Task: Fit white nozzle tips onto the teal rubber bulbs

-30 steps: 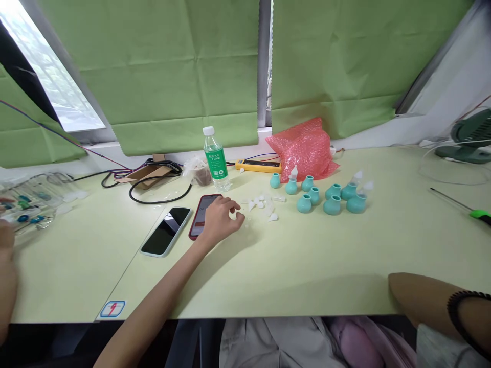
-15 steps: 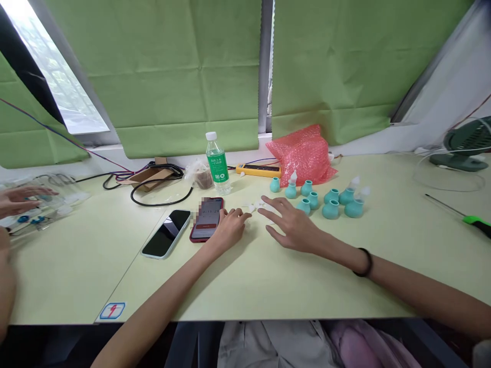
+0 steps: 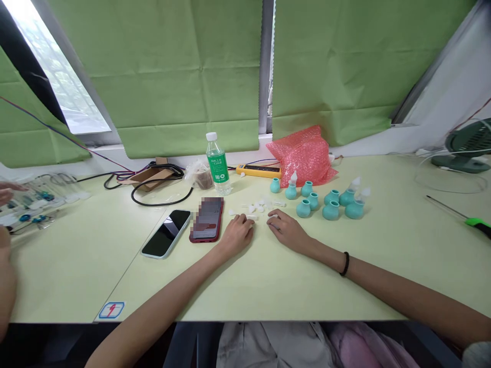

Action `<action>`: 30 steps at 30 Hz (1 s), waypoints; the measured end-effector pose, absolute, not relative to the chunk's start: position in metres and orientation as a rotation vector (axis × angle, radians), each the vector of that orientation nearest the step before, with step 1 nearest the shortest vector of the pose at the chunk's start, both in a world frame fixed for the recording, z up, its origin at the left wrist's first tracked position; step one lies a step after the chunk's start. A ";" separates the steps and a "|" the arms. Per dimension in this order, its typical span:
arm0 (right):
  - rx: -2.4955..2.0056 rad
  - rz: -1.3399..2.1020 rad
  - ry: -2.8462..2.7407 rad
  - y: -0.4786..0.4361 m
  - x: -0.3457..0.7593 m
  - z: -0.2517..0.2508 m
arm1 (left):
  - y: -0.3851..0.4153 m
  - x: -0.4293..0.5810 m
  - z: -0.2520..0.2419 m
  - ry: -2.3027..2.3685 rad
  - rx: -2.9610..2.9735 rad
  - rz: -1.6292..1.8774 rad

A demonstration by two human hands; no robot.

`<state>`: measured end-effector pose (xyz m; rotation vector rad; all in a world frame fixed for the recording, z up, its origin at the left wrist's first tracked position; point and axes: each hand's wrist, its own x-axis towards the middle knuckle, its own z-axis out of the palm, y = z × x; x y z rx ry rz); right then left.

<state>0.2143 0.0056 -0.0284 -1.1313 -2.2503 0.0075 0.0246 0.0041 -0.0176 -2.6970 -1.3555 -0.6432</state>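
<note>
My left hand (image 3: pixel 238 232) rests on the table with bent, loosely spread fingers beside small white plastic pieces (image 3: pixel 252 208). Nothing shows in its grasp. Across a narrow gap, my right hand (image 3: pixel 288 231) lies palm down, its fingers relaxed and holding nothing. The white pieces lie scattered just beyond both sets of fingertips; a clear tube-like piece (image 3: pixel 279 204) is among them. Right of them stand several turquoise rubber bulbs (image 3: pixel 330 210), mostly open-necked. A few carry clear pointed tips (image 3: pixel 293 177).
Left of my hands lie a red-cased phone (image 3: pixel 220 220) and a pale-cased phone (image 3: pixel 166 234). Behind stand a water bottle (image 3: pixel 218 166), a yellow power strip (image 3: pixel 258 170) and pink bubble wrap (image 3: pixel 301 156). A screwdriver (image 3: pixel 475 223) lies right. Another person's hand (image 3: pixel 9 191) is at far left.
My right hand has drawn back from the white pieces and lowered to the table, uncovering them. My left hand's fingers have curled in slightly. The other person's hand has moved left.
</note>
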 end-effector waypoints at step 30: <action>-1.053 -0.036 -2.128 0.015 0.217 -0.028 | 0.006 0.026 -0.020 -1.420 -2.758 -1.293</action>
